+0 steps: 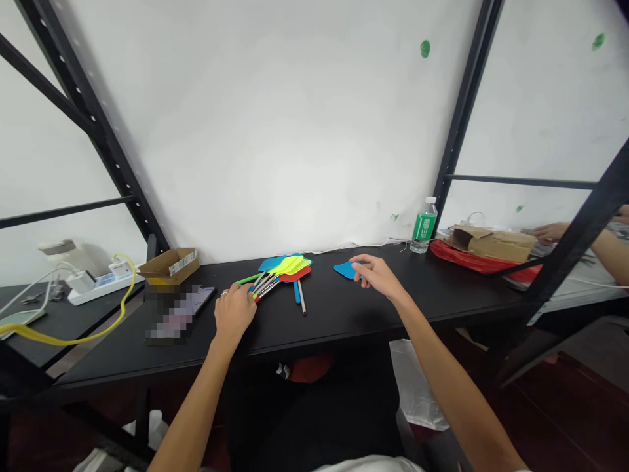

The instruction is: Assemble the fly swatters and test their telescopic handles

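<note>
A bunch of fly swatters (280, 275) with yellow, red and blue plastic heads and thin metal handles lies near the middle of the black table top (339, 321). The left hand (234, 313) is on the handle ends, with its fingers (239, 295) curled down over them and mostly closed, but I cannot tell how tight it holds. The right hand (381, 275) is on the other side of the bunch, half open, and its fingertips (366, 265) rest on a flat blue plastic swatter head (346, 269). A thin blue stick (297, 293) and a pale stick (301, 298) lie between the hands. Farther right stands a clear water bottle with a green label (423, 226).
</note>
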Demonstrator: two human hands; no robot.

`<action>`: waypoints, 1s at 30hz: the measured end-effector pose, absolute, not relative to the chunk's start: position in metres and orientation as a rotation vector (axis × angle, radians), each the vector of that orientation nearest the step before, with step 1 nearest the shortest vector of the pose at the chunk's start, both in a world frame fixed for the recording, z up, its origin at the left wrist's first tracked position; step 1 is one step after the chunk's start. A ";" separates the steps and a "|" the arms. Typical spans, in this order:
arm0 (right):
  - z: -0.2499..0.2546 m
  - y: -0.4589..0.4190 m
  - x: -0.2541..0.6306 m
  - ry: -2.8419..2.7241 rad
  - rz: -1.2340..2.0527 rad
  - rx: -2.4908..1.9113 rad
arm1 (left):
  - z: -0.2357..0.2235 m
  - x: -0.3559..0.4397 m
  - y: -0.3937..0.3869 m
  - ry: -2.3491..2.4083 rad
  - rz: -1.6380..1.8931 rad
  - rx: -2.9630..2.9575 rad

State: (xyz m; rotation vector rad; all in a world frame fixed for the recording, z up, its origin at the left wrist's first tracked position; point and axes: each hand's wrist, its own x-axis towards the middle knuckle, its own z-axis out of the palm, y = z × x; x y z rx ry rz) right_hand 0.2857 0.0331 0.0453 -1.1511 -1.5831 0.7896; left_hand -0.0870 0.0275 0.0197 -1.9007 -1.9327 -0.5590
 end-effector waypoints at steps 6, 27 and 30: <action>0.046 0.033 0.285 -1.581 0.792 -1.157 | 0.021 -0.097 0.031 -2.004 -0.555 -1.933; 0.035 0.026 0.253 -1.755 0.730 -1.191 | 0.001 -0.020 0.014 -1.502 -0.682 -2.503; 0.032 0.021 0.237 -1.871 0.683 -1.180 | -0.006 -0.018 0.012 -1.498 -0.608 -2.580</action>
